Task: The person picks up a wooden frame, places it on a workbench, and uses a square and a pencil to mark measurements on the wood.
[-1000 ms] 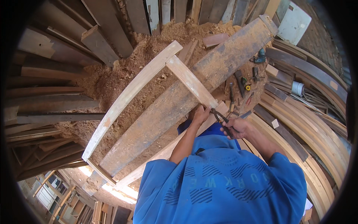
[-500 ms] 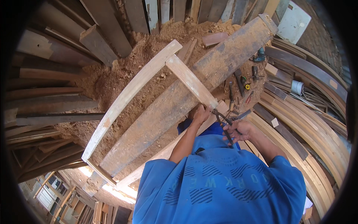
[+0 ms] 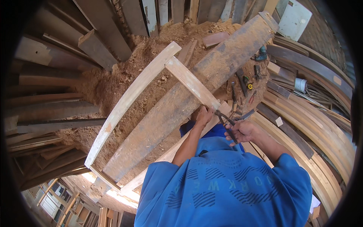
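Observation:
A pale wooden frame lies across a thick, dusty plank. Its crosspiece runs from the far rail back toward my body. My left hand is closed around the frame at the crosspiece's near end. In my right hand are dark pincers, gripped by the handles. Their jaws touch or nearly touch the wood at that same end, just right of my left hand. Whether the jaws bite on a nail is too small to tell. The frame's near rail passes partly behind my arm.
Several hand tools lie right of the plank, among them a yellow tape measure and a teal power tool. Stacked boards fill the right side, with a white bucket among them. Sawdust covers the ground; more boards stand at left.
The surroundings have shifted slightly left in the view. Both hands stay at the crosspiece's near end, the pincers still held in my right hand.

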`<move>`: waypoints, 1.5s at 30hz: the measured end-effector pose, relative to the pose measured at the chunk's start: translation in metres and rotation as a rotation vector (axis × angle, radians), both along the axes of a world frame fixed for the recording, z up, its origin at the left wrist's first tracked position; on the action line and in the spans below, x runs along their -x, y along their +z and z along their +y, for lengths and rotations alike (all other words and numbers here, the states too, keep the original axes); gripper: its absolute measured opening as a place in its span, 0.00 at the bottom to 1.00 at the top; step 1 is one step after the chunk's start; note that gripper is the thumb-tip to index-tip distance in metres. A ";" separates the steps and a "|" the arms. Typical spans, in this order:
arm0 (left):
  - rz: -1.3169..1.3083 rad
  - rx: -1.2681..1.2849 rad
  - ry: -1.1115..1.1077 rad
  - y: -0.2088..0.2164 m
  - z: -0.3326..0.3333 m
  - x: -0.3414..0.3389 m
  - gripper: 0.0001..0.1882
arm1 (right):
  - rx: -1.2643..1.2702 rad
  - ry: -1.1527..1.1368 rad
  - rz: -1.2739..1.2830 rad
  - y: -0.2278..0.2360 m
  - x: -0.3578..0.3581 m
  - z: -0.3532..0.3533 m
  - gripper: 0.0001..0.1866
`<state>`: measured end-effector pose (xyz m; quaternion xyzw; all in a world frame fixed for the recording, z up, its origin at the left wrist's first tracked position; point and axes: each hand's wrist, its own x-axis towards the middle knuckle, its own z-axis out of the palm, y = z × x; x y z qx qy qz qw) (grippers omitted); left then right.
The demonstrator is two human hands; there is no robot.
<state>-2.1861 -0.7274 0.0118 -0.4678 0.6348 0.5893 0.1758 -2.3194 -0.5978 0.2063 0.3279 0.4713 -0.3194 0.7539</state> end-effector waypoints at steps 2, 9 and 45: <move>-0.003 0.007 0.007 0.002 -0.001 0.002 0.30 | -0.013 0.025 0.014 0.010 0.005 -0.009 0.06; 0.053 -0.017 0.048 0.009 -0.003 0.002 0.28 | -0.060 -0.095 0.058 0.001 -0.018 -0.008 0.04; 0.135 0.040 0.107 -0.020 0.001 0.004 0.27 | 0.079 -0.286 0.206 -0.021 -0.058 0.004 0.05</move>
